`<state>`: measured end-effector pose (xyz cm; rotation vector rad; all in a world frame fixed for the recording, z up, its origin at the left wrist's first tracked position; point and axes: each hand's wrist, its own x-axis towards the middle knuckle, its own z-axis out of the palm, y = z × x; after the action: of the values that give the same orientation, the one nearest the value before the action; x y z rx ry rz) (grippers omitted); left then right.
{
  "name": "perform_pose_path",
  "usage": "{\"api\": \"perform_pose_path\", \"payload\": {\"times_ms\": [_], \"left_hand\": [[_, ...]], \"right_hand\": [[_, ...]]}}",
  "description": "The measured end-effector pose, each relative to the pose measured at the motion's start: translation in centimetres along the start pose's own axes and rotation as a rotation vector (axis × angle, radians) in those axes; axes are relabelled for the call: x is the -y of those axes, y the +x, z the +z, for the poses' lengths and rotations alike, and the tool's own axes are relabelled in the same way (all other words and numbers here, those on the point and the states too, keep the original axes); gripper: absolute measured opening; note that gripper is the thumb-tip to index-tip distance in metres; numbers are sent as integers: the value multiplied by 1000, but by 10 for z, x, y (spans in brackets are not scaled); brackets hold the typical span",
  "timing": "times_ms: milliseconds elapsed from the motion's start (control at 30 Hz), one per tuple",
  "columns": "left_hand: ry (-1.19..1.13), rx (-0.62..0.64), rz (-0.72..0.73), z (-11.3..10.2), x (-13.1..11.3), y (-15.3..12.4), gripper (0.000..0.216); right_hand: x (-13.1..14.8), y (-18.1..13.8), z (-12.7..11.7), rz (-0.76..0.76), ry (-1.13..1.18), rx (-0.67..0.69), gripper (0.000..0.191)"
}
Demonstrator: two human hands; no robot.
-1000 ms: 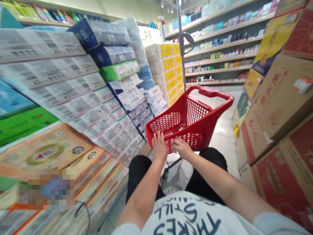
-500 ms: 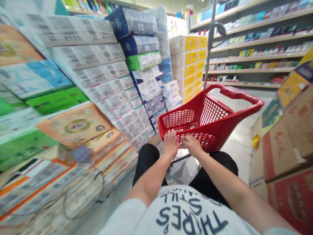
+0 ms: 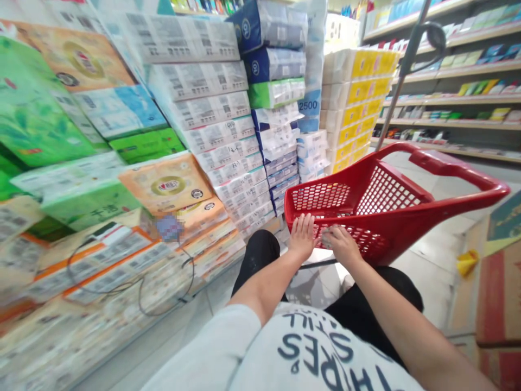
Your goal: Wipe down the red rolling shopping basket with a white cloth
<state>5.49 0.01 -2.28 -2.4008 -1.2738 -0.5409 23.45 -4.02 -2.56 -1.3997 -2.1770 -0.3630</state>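
A red plastic shopping cart basket [image 3: 391, 217] with perforated walls stands right in front of my knees. My left hand [image 3: 302, 239] lies over its near rim, the fingers stretched out flat and close together, gripping nothing. Beside it my right hand [image 3: 344, 245] is at the same near wall with its fingers curled in. A small greyish patch shows at those fingertips, too unclear to name. The cart's handle [image 3: 456, 165] rises at the far right, away from both hands.
Stacked tissue packs [image 3: 220, 130] form a wall on the left, with orange packs [image 3: 166, 184] low and near. A thin cable [image 3: 140, 304] loops over the lower packs. Yellow-and-white packs [image 3: 358, 103] stand behind the cart. Cardboard boxes [image 3: 499, 293] are at right, shelves [image 3: 459, 98] beyond.
My view has turned to the left, so the cart, stacks and shelves appear farther right. Both hands keep about the same place at the cart's near rim.
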Motion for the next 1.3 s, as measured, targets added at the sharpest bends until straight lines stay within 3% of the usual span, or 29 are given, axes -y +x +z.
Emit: {"api": "perform_pose_path", "payload": {"times_ms": [100, 300, 567, 700, 833, 900, 967, 1300], "left_hand": [[-6, 15, -11, -2, -1, 1, 74], [-7, 38, -7, -8, -3, 1, 72], [-44, 23, -29, -6, -5, 3, 72], [-56, 24, -33, -4, -4, 5, 69], [-81, 22, -23, -4, 3, 8, 65], [-86, 22, -24, -4, 8, 13, 66], [-84, 38, 6, -4, 14, 19, 67], [-85, 36, 25, 8, 28, 53, 75]], "right_hand": [[2, 5, -2, 12, -30, -46, 35], [10, -2, -4, 55, -98, 52, 27], [0, -10, 6, 18, -16, -96, 32], [-11, -15, 12, -5, -21, -19, 28], [-8, 8, 6, -57, -5, 79, 22], [-9, 24, 1, -197, 23, 51, 25], [-14, 35, -1, -226, 12, -31, 27], [-37, 30, 24, 12, -36, -111, 20]]}}
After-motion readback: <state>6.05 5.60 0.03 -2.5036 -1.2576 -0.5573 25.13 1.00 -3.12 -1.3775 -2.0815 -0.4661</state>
